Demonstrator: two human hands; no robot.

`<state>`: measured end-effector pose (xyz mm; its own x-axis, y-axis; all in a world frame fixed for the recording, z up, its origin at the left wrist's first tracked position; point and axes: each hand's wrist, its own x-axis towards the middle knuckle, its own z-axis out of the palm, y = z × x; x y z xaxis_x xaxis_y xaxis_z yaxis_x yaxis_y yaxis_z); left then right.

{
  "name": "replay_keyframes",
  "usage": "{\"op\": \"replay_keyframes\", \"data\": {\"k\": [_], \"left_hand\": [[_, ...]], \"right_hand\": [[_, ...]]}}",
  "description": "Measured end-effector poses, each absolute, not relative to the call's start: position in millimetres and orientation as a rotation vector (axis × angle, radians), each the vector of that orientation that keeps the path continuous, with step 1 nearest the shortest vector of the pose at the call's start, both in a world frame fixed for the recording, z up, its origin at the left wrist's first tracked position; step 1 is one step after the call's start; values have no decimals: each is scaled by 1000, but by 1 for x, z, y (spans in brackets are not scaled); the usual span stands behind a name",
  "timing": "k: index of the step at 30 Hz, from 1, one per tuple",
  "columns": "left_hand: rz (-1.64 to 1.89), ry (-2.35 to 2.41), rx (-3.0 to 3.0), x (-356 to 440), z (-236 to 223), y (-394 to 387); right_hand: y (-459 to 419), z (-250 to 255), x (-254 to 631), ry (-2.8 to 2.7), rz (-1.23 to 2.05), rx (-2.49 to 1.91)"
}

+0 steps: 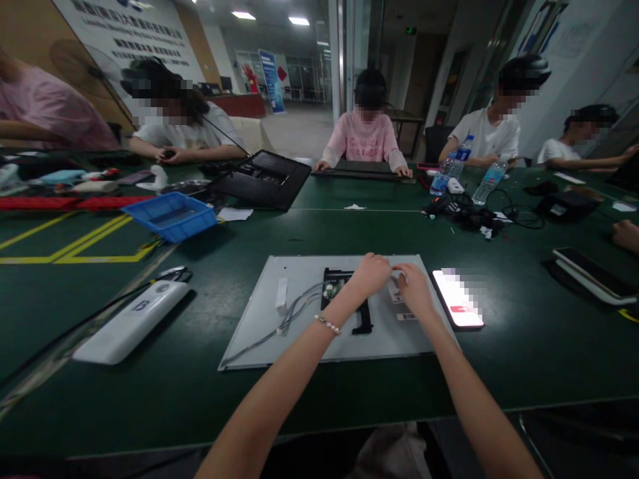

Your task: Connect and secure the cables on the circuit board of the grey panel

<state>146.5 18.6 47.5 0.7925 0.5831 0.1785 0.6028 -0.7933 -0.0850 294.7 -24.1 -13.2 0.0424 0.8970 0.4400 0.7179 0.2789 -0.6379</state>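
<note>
A light grey flat panel, resembling the back of a display screen, lies on the table in front of me. Over its far right part, my left hand is closed, its fingertips pointing right. Close by, my right hand has thumb and fingers curled together, almost meeting the left fingertips. Whatever is between the fingers is too small or hidden to make out. Below my left wrist sits a black bracket with a small circuit board, partly covered. Grey wires run from it across the panel, near a white strip.
A lit phone lies right of the panel, a white oblong device with a cable to the left. Beyond are a blue tray, a black panel, plastic bottles and tangled black cables. Several people sit around the table.
</note>
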Motion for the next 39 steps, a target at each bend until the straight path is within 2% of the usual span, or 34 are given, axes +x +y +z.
{"op": "replay_keyframes", "data": {"k": [7, 15, 24, 39], "left_hand": [[-230, -949, -2875, 121, 39, 17], [-800, -1454, -2976, 26, 38, 20], [-481, -1494, -3386, -12, 41, 1], [-485, -1470, -3331, -12, 28, 2]], "right_hand": [[-21, -18, 295, -1766, 249, -1506], [-24, -18, 292, -1892, 264, -1508], [-19, -26, 293, -1975, 227, -1550], [-26, -15, 287, -2024, 85, -1565]]}}
